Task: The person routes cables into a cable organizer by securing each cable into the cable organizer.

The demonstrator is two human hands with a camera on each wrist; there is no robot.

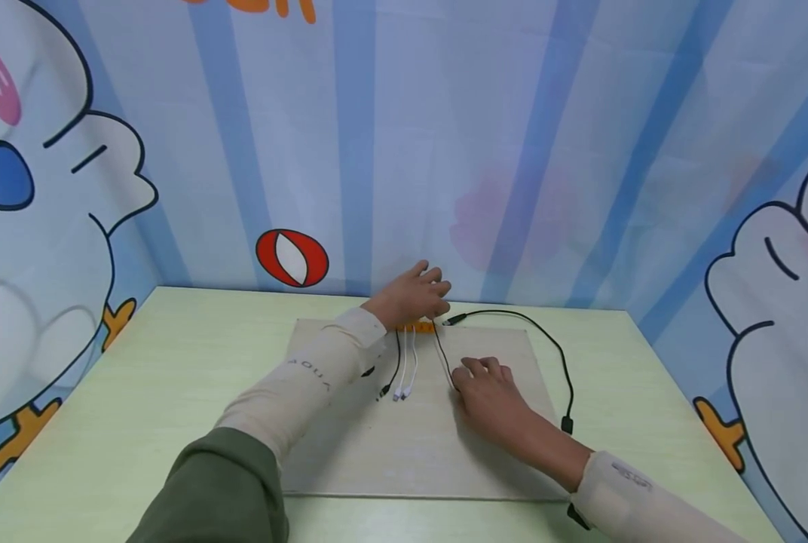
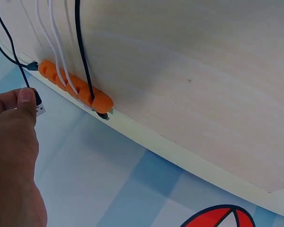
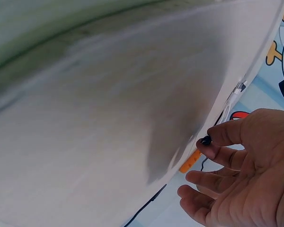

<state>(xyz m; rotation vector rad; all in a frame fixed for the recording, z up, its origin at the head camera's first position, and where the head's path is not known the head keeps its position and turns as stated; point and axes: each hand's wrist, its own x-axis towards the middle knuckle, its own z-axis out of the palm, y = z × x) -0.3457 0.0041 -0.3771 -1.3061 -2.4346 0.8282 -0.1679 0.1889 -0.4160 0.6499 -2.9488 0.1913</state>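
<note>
My left hand point(image 1: 414, 292), over the back edge of the board, pinches a thin black cable point(image 1: 444, 353) by its plug. In the left wrist view the metal end of this USB plug point(image 2: 40, 109) sticks out past the thumb. At the cable's near end, my right hand point(image 1: 497, 398) pinches a small black connector point(image 3: 206, 140) between thumb and index finger, its other fingers loosely bent. Beside the left hand lies an orange cable holder point(image 2: 68, 85), slotted along its length. Two white cables point(image 2: 58, 42) and a black cable point(image 2: 83, 52) run through its slots.
A pale board point(image 1: 377, 460) lies on the light table point(image 1: 139, 422) under the cables. To the right, a thicker black cable point(image 1: 561, 354) curves from the holder's end toward a black plug point(image 1: 567, 424). A blue striped backdrop point(image 1: 404, 136) rises behind the table.
</note>
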